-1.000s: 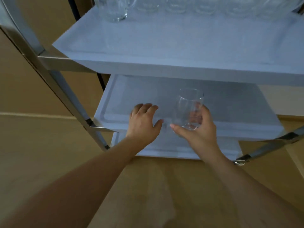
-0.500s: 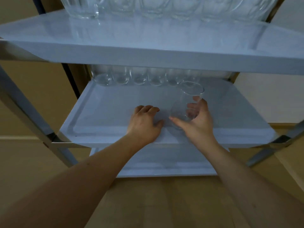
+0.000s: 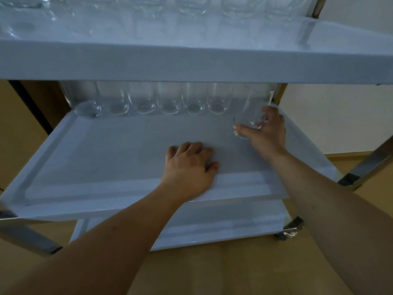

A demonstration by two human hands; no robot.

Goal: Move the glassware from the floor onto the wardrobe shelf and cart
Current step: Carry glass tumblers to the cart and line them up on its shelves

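glass row (image 3: 148,103) blocks rear, middle shelf (image 3: 106,158) front open

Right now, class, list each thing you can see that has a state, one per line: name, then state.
Held glass: upright, gripped near its base, at the right end of the back row.
Right hand: curled round the held glass.
Left hand: flat, fingers resting on the middle shelf.
Row of glasses: upright, side by side along the back.
Middle shelf: front part bare.
Top shelf: holding glassware.

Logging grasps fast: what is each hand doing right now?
Left hand: open, resting flat on the cart's middle tray.
Right hand: holds a clear drinking glass.
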